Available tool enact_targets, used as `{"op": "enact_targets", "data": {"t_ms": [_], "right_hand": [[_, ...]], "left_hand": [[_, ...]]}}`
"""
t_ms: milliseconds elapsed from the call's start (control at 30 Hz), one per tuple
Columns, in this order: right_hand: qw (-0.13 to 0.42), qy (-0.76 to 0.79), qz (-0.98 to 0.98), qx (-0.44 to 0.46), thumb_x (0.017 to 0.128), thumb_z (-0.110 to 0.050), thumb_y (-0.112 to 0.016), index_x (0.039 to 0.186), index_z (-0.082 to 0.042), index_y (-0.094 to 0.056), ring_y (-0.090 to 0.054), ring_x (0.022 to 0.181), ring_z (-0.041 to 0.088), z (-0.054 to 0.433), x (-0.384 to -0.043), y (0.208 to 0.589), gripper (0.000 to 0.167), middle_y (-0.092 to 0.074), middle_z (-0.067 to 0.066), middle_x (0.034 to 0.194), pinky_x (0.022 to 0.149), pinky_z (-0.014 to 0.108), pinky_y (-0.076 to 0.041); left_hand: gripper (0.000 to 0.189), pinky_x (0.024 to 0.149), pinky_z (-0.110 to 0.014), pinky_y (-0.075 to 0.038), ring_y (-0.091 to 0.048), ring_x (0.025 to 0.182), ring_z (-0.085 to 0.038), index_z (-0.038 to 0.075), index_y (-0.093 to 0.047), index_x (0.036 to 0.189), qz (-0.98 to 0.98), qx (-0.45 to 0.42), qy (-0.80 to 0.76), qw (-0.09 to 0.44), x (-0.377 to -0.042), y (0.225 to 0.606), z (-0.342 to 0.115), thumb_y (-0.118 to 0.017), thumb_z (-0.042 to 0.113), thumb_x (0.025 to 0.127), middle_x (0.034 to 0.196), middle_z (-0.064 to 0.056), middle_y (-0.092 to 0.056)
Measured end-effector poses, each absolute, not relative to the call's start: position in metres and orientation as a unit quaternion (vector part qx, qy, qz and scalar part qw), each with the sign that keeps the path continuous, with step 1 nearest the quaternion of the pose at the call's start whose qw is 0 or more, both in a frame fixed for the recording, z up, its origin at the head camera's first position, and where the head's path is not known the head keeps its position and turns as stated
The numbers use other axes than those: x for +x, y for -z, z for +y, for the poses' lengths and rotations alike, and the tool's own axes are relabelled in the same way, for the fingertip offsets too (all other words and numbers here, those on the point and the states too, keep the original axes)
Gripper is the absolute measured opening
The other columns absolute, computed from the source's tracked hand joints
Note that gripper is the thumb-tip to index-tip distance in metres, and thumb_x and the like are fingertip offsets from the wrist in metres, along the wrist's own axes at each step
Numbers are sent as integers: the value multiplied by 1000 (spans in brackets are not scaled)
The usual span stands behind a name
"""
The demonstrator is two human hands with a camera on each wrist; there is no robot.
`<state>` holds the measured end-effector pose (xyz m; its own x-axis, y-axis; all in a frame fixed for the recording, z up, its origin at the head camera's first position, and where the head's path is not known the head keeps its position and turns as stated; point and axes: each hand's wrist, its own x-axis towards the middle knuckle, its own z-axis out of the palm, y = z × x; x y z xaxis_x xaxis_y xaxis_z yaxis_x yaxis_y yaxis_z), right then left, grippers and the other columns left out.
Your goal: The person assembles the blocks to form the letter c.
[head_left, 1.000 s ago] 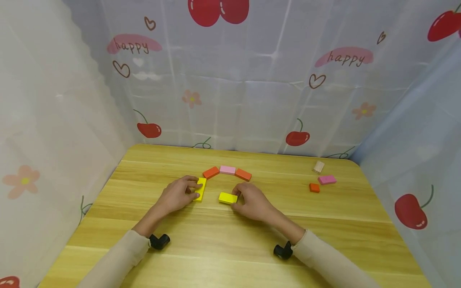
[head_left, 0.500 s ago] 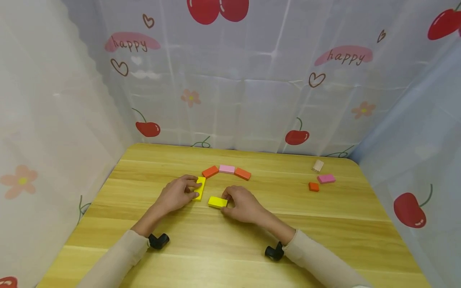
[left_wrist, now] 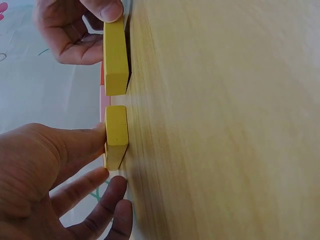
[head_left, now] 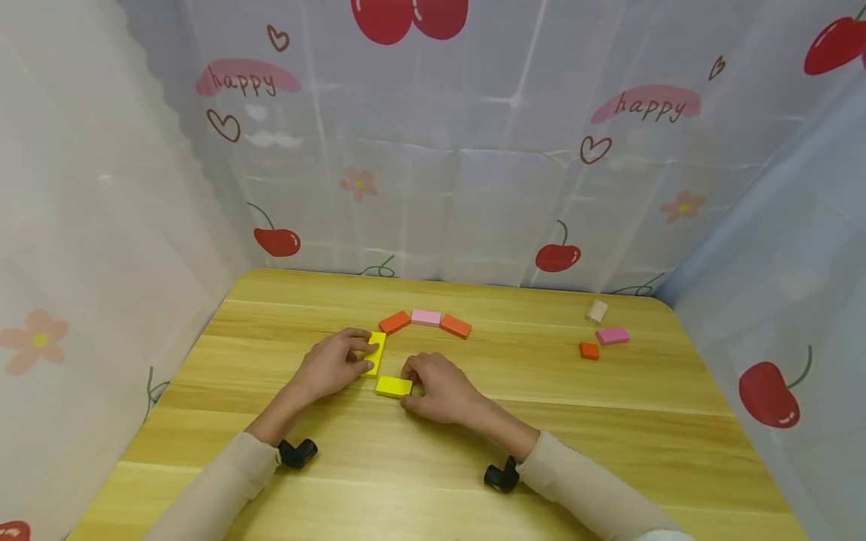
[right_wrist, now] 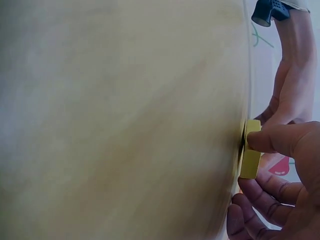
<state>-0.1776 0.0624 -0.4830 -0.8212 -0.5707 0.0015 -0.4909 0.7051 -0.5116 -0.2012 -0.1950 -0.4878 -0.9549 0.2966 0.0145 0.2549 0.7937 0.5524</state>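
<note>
Left hand: fingers bent, thumb and fingertips rested on the left yellow block. Whether the block is pinched or only pressed from above cannot be told. Right hand: thumb and forefinger pinched on the right-hand end of the right yellow block.

Left yellow block lies flat on the table, its length running toward the person, its far end just beside the left orange block; contact there is not clear. It is probably steadied by the left hand so that it is not nudged out of line. Right yellow block lies more nearly crosswise, near the close end of the left one; a narrow gap between the two is shown in the left wrist view. The grip is taken at one end, presumably so that the end facing the left yellow block is left unobstructed.

A shallow curve is formed beyond the hands by the left orange block, the pale pink block and the right orange block; the outer two are angled, which gives the bend.

At far right, a pale wooden block, a deep pink block and a small orange block are loosely grouped, well apart from both hands, apparently as spares.
</note>
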Motion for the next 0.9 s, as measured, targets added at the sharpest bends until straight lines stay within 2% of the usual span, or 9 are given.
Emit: {"op": "enact_targets", "data": {"t_ms": [133, 267, 533, 900], "right_hand": [[91, 239, 920, -298, 88, -38, -88, 109, -20, -70, -54, 94, 12, 61, -175, 484, 32, -68, -6, 101, 91, 32, -49], [112, 240, 915, -303, 86, -43, -90, 113, -22, -71, -54, 95, 10, 62, -171, 483, 39, -68, -8, 102, 90, 30, -49], [133, 277, 896, -322, 88, -33, -90, 115, -19, -72, -60, 92, 8, 60, -170, 480, 35, -71, -9, 100, 87, 25, -50], [140, 269, 899, -317, 89, -35, -89, 117, -21, -71, -59, 86, 6, 51, -170, 480, 36, -70, -9, 97, 81, 23, -49]], "left_hand": [[35, 78, -33, -56, -71, 99, -15, 17, -79, 133, 946, 146, -285, 40, -201, 488, -196, -81, 24, 98, 152, -5, -66], [35, 77, -32, -55, -70, 98, -14, 17, -79, 133, 946, 146, -286, 42, -200, 487, -196, -81, 24, 98, 152, -5, -65], [36, 76, -32, -54, -71, 100, -15, 18, -79, 133, 945, 142, -293, 35, -201, 486, -195, -81, 24, 98, 153, -4, -65], [36, 76, -32, -55, -72, 101, -17, 17, -79, 133, 945, 144, -290, 39, -200, 486, -195, -81, 24, 97, 152, -4, -66]]}}
